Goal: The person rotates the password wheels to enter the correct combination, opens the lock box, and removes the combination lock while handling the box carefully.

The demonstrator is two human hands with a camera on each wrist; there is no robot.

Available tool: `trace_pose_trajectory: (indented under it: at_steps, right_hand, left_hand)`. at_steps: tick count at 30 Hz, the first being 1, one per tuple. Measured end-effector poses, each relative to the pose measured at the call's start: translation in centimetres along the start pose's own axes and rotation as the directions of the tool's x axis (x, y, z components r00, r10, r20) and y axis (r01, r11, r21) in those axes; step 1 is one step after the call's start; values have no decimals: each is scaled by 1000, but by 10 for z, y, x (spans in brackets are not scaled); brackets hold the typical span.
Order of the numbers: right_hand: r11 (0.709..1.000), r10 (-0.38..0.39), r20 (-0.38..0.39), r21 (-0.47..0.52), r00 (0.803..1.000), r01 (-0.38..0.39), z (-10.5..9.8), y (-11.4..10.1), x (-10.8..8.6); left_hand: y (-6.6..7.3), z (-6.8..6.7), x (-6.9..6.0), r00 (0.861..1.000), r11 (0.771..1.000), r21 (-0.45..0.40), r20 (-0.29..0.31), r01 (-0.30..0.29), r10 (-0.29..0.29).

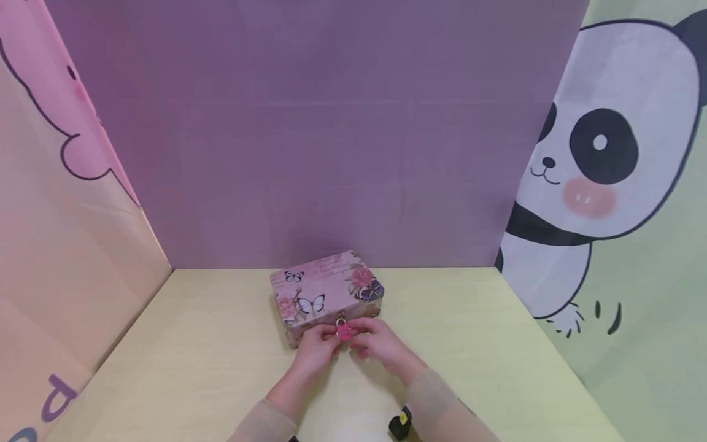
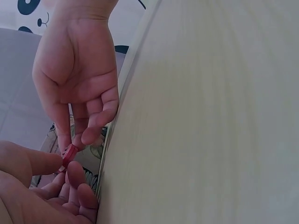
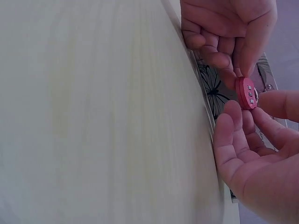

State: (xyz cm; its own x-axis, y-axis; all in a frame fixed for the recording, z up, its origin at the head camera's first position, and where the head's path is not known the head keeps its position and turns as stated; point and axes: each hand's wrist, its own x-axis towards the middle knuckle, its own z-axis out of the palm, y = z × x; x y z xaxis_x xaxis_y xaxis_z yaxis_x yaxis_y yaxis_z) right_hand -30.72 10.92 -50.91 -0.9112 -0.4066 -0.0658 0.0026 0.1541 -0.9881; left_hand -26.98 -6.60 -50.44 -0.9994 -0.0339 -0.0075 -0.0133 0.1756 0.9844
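A pink box with butterflies and flowers on its lid (image 1: 326, 285) sits turned at a slant on the table. At the clasp on its front is a small pinkish-red combination padlock (image 1: 344, 332), its metal shackle upward. From one side my left hand (image 1: 316, 351) pinches the padlock's edge between thumb and finger. My right hand (image 1: 388, 348) pinches it from the opposite side, other fingers loosely bent. Three small number dials show on the padlock (image 3: 246, 93) in the right wrist view. Whether the shackle is locked, I cannot tell.
Pale wooden tabletop (image 1: 193, 350) surrounds the box. Behind stands a purple panel (image 1: 331, 135); a panda-printed panel (image 1: 607, 202) is at the right and a pink-figure panel (image 1: 66, 245) at the left. A black wrist device (image 1: 400, 425) shows by the right sleeve.
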Motion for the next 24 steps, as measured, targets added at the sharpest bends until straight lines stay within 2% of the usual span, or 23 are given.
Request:
trace_pose_trajectory:
  at_steps: [8, 15, 24]
  right_hand:
    - [1000, 16, -9, 18, 1000, -16, -1, 0, 0]
    - [1000, 28, -3, 14, 1000, -28, 0, -3, -3]
    - [999, 25, 6, 21, 1000, -25, 0, -4, -4]
  left_hand:
    - [-2, 0, 3, 1000, 1000, 18, 8, -7, 7]
    - [-3, -1, 1, 995, 997, -13, 65, 71, -70]
    - [-4, -4, 2, 990, 996, -15, 112, 92, -90]
